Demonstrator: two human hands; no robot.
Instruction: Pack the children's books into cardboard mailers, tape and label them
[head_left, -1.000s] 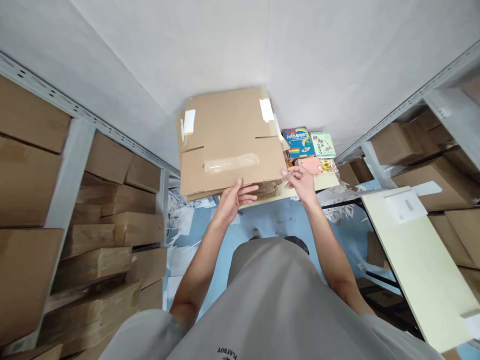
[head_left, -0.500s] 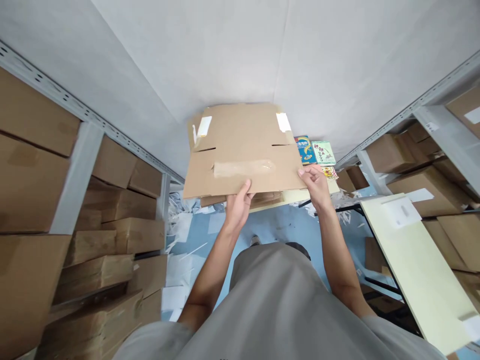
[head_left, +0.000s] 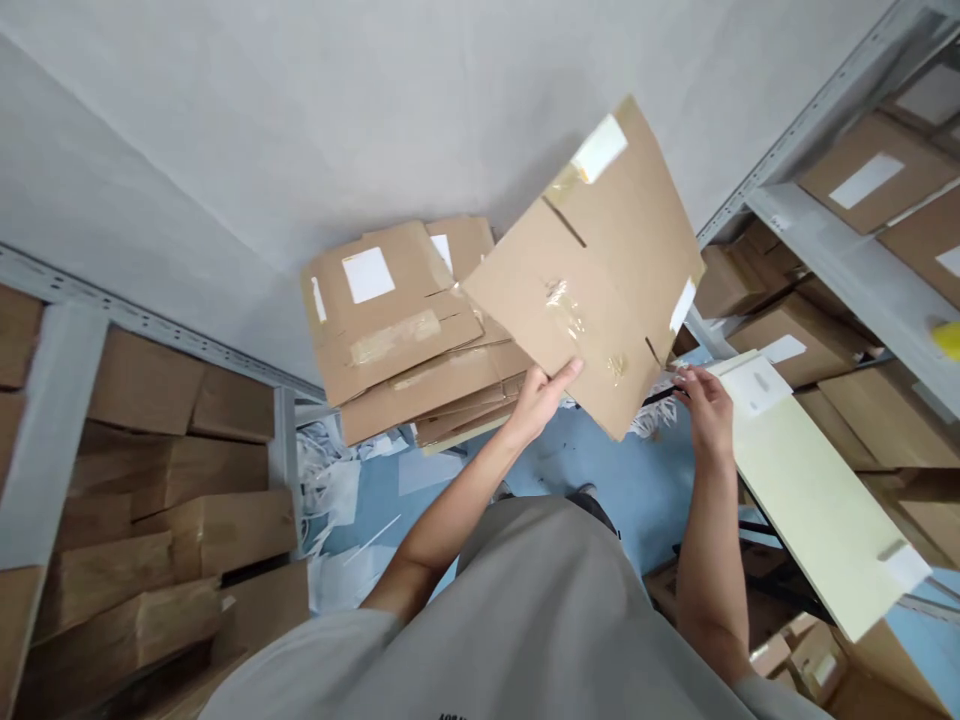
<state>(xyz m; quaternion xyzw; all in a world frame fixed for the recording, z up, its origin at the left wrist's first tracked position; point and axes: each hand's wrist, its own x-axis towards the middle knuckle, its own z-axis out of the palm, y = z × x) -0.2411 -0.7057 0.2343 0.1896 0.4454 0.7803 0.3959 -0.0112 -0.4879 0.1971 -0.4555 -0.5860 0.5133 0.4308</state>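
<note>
I hold a flattened cardboard box [head_left: 600, 270] up in the air, tilted, with strips of clear tape and white labels on it. My left hand [head_left: 541, 398] grips its lower left edge, thumb on the face and fingers behind. My right hand [head_left: 703, 405] is at its lower right corner, fingers curled near the edge; whether it grips the card I cannot tell. Behind and left of the lifted box, a stack of flattened cardboard boxes [head_left: 397, 330] lies on a small table by the white wall.
Metal shelving with brown cartons stands at the left [head_left: 150, 470] and at the right [head_left: 847, 250]. A pale yellow table [head_left: 817, 500] runs along the right. White paper scraps [head_left: 337, 490] litter the blue floor below the stack.
The top box has come off the stack, lifted and swung to the right, turning clockwise. My view has turned right too; the books beside the stack are hidden now.
</note>
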